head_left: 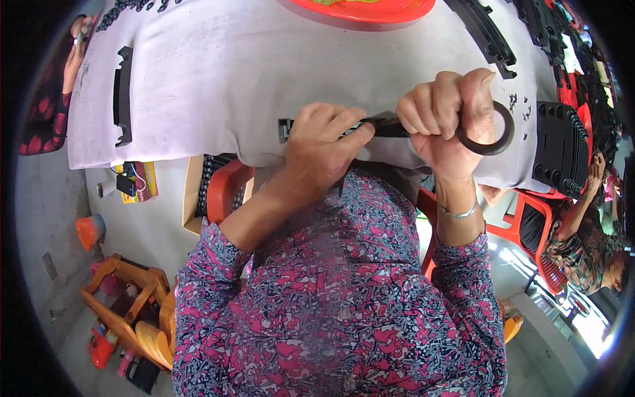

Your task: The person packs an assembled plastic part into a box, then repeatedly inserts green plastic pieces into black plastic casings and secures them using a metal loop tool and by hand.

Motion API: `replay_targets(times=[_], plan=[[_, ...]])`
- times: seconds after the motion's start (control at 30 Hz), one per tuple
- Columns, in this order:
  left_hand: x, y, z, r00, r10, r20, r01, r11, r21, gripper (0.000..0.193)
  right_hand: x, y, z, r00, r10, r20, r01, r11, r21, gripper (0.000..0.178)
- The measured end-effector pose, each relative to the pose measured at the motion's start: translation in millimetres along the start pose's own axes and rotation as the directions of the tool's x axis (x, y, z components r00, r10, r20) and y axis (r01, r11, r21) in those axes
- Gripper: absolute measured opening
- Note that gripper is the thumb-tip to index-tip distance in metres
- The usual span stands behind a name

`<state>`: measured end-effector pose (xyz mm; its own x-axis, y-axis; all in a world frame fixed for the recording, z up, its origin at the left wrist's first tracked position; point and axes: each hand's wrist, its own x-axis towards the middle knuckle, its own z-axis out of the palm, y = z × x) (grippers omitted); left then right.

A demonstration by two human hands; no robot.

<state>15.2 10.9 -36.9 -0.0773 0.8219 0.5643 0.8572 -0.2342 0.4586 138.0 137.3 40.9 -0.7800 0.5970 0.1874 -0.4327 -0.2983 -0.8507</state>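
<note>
Head view: from my remote seat I see a black strip [284, 128] at the near edge of the table [185, 99], its long axis running left to right, roughly along that edge; the left hand [324, 142] is the nearer — closed down over the strip, leaving its left end bare; the right hand [448, 119], curled in a fist round a dark ring-handled tool [486, 149], sits to the right, roughly in line with that axis — whether tool and strip touch, I cannot tell.
</note>
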Motion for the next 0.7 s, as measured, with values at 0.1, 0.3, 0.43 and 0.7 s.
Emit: replay_targets(times=[0.1,0.3,0.43,0.7], plan=[[1,-1,-1,1.000,0.001,0.010,-0.001,1.000,0.006,0.023,1,1,4,0.992,0.018,-0.126,-0.003,0.994,0.111,0.060],[0,-2,-2,1.000,0.011,-0.001,-0.011,1.000,-0.025,0.022,1,-8,6,0.996,-0.061,0.060,0.063,0.997,-0.036,0.059],[0,-1,1,1.000,0.001,-0.017,-0.001,1.000,-0.016,0.017,2,5,6,0.995,-0.050,-0.091,0.053,0.998,0.031,0.058],[-3,-4,1,1.000,-0.006,-0.029,0.004,0.999,-0.051,0.016,5,-17,8,0.973,-0.135,0.189,0.134,0.991,0.017,0.045]])
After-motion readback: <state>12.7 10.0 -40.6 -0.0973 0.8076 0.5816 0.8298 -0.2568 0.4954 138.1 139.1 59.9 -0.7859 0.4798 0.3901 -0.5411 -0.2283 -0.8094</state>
